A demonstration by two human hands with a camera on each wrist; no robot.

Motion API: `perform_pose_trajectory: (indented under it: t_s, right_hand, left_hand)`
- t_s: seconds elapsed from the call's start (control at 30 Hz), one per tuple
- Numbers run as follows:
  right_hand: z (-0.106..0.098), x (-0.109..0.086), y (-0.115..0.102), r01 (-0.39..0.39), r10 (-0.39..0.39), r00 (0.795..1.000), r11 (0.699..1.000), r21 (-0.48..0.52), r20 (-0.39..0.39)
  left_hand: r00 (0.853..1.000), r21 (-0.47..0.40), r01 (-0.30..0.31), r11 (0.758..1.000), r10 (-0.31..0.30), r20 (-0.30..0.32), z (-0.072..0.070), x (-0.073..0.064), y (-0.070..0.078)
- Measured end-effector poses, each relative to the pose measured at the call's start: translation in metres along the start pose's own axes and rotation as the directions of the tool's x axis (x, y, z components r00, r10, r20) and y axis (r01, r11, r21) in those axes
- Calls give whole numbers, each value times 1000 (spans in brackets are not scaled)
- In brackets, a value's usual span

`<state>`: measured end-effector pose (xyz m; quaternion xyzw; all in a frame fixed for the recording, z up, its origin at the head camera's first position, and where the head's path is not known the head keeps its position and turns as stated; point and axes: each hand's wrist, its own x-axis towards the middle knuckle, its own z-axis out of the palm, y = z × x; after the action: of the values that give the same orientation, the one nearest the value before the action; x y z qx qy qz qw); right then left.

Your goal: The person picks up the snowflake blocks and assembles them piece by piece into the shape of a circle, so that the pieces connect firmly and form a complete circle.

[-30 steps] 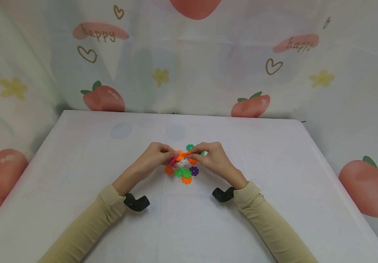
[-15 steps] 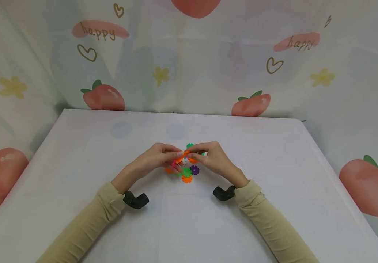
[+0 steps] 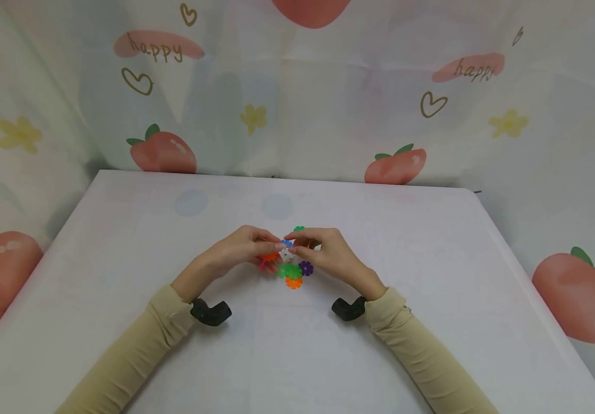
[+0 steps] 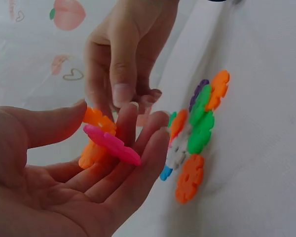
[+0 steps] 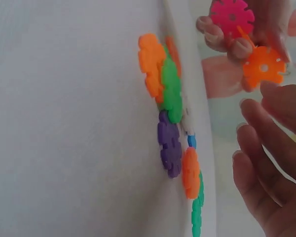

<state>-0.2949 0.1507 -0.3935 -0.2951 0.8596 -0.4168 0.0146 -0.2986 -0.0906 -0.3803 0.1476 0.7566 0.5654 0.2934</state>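
Note:
My left hand (image 3: 245,248) holds a small joined set of notched plastic snowflake discs. In the left wrist view, a pink disc (image 4: 111,143) crosses orange ones (image 4: 90,155) between the thumb and the fingers. The right wrist view shows an orange disc (image 5: 264,66) of this set face on, beside the thumb tip. Facing it, my right hand (image 3: 328,246) has its fingers loosely extended and apart, and nothing is in them. Its fingertips are close to the orange disc.
Below the hands, several loose discs lie in a cluster on the white-covered table (image 3: 277,356): green (image 3: 293,272), purple (image 3: 305,268), orange (image 3: 294,283), white (image 3: 287,257) and blue (image 3: 286,244). A patterned curtain (image 3: 308,115) hangs behind the table.
My right fingers, which were pinching an orange disc against the left hand's pieces, have let go of it. The left hand has turned the joined discs and drawn them slightly to the left.

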Motion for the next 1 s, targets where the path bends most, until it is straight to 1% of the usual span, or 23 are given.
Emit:
perform_pose_trajectory:
  t_s: [0.07, 0.2, 0.3, 0.43, 0.53, 0.63, 0.8, 0.9, 1.0]
  right_hand:
    - [0, 2, 0, -12, 12, 1000, 999, -30, 11]
    - [0, 7, 2, -20, 24, 998, 998, -62, 58]
    - [0, 13, 3, -27, 34, 994, 997, -66, 99]
    - [1, 26, 2, -30, 48, 984, 994, -108, 169]
    - [1, 37, -1, -32, 63, 977, 988, -149, 205]
    - [0, 47, -1, -52, 90, 968, 985, -164, 233]
    - [1, 53, 2, -121, 163, 940, 980, -155, 299]
    - [1, 51, 4, -146, 189, 938, 976, -163, 290]
    - [1, 50, 8, -132, 180, 946, 974, -185, 270]
  left_hand:
    - [999, 6, 9, 1000, -8, -33, -5, -1, 1]
    - [995, -7, 24, 1000, -24, -94, -13, -2, 5]
    - [993, -65, 14, 998, -21, -113, -19, 1, 7]
    - [993, -160, -11, 987, -9, -120, -22, 12, 9]
    - [989, -198, -23, 980, -6, -145, -23, 18, 11]
    - [985, -215, -30, 976, -8, -172, -23, 22, 12]
    - [982, -222, 7, 975, -49, -184, -27, 19, 7]
    - [983, -221, 18, 975, -58, -175, -31, 17, 2]
    - [987, -226, 13, 974, -49, -154, -35, 16, -3]
